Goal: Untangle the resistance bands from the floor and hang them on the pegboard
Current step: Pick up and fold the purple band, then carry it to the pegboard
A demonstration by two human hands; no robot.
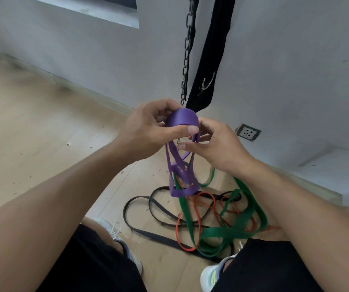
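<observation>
1. Left hand grips the top loop of the purple band, thumb pressed across its front face and fingers curled behind; held high, presumably so the rest hangs free and the twists show
2. Right hand pinches a purple strand just below that loop between thumb and fingertips; a light hold, likely to feed or tease the strand through rather than pull hard
3. Purple band hangs from both hands in several crossed strands; its lowest loops dangle just above the pile, and a strand of the green band runs up through them, so the two look not yet separated
4. On the floor, between the shoes and the wall edge: green band in wide loops, a thin red band woven through it, a black band spread toward the near-left side; all overlapping, still tangled
5. Against the wall hang a chain and a black strap with a metal hook; no pegboard can be made out here
6. Judgement: early stage, first band being worked loose, nothing hung. Risk: lifting purple further may drag green up and tighten the knot
</observation>
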